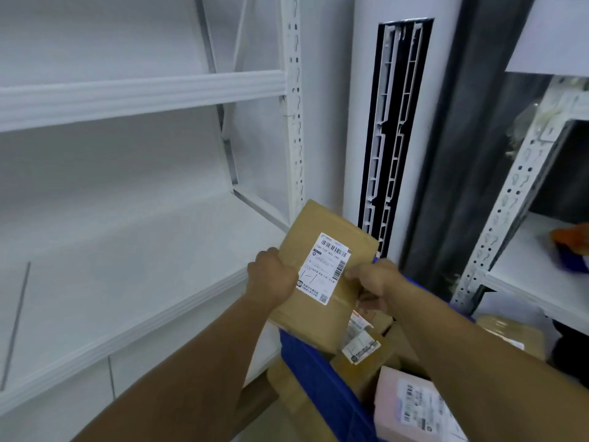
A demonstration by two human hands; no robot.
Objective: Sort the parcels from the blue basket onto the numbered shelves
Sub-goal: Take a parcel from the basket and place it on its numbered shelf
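A brown cardboard parcel [322,237] with a white shipping label faces me, held up above the blue basket [322,387]. My left hand [271,279] grips its left edge. My right hand [374,283] pinches its right edge, thumb on the label's side. The basket at lower right holds several more parcels: small brown boxes [363,355] with labels and a pink parcel [411,406]. White shelves [127,282] stand to the left, level with the held parcel.
A white perforated upright [294,106] ends the left rack. A tall white unit with a black slot [392,122] stands behind. Another white rack [522,275] at right carries an orange and blue object [570,250]. A brown parcel [510,333] lies below it.
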